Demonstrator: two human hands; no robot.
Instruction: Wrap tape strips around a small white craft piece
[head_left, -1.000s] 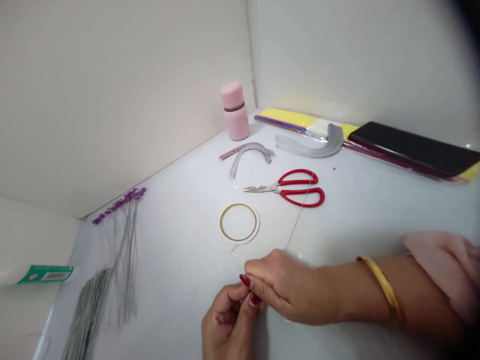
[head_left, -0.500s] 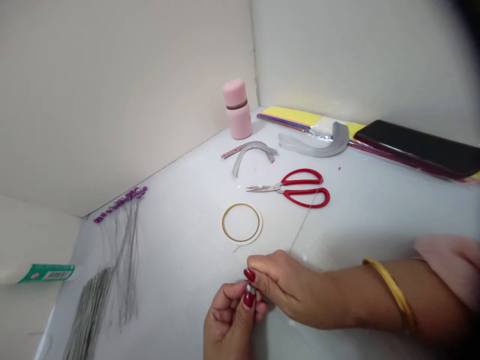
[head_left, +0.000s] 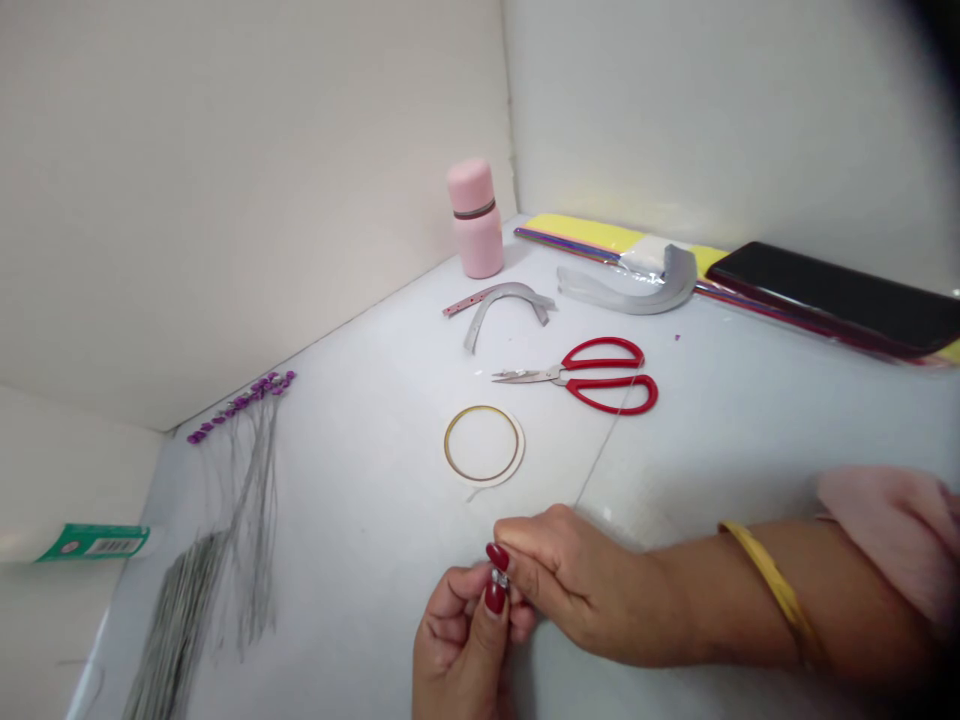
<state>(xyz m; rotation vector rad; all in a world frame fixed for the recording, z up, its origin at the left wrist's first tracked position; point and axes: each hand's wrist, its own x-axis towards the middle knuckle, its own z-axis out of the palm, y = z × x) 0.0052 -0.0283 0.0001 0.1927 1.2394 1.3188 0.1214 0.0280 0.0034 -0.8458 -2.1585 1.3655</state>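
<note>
white tabletop (head_left: 360,470), two hands (head_left: 469,635) (head_left: 589,585) together, one wire (head_left: 598,460)

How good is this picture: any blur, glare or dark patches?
Head view: the picture's right corners fall dark; the pink sleeve looks soft, while the scissors look fairly crisp. In the head view: small glints on the packet of colored sheets, and a soft shadow on the table below the right hand.

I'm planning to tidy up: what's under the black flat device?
Coloured sheets, yellow on top, stick out from under the device; whatever lies beneath its middle is covered.
</note>
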